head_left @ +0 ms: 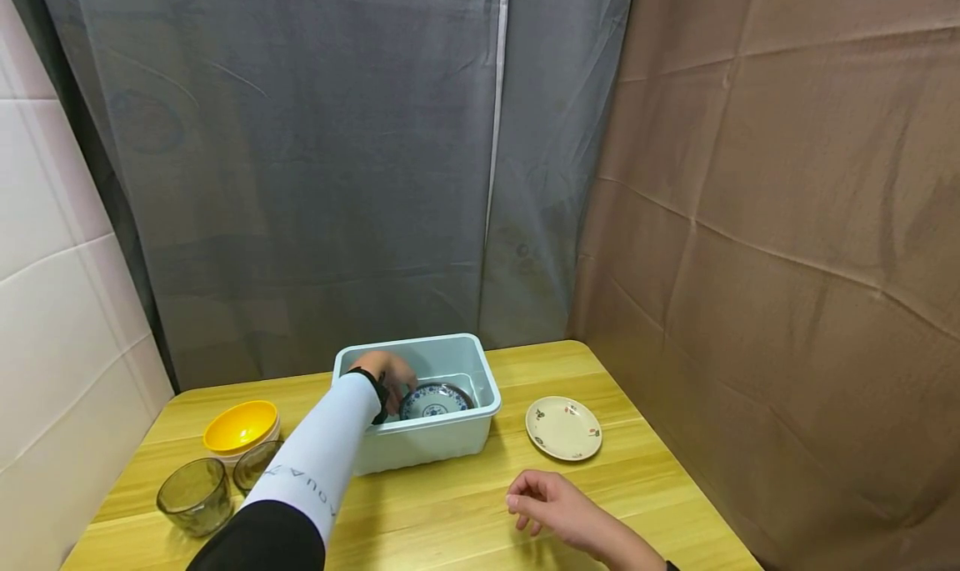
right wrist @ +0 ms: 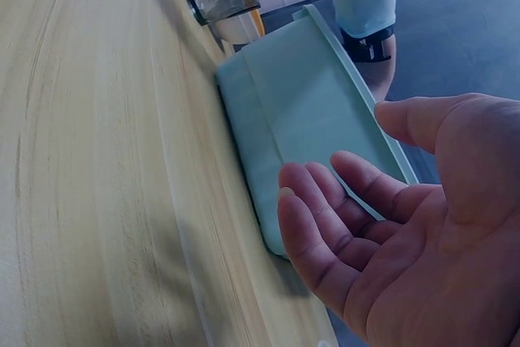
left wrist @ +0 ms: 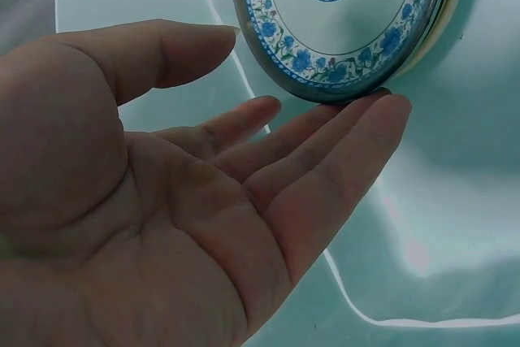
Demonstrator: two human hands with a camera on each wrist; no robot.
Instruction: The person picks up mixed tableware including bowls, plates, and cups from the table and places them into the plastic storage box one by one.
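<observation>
Inside the pale blue plastic basin (head_left: 420, 450), a plate (head_left: 435, 400) with a blue floral band and dark rim lies on top of another cream-edged dish. My left hand (head_left: 393, 375) reaches down into the basin beside it. In the left wrist view, the left fingers (left wrist: 349, 160) are nearly straight, with their tips right at the underside of the plate's rim, and the thumb stands apart from it. My right hand (head_left: 551, 508) hovers over the front right of the table, loosely curled and holding nothing. Nearest to it is a small cream plate (head_left: 564, 428) with floral sprigs.
At the left of the wooden table (head_left: 420, 525) stand a yellow bowl (head_left: 240, 428) stacked on a pale one and two tinted glasses, one of them the olive glass (head_left: 197, 498). My left forearm partly covers the second glass (head_left: 255, 463). Cloth curtains enclose the table's sides and back.
</observation>
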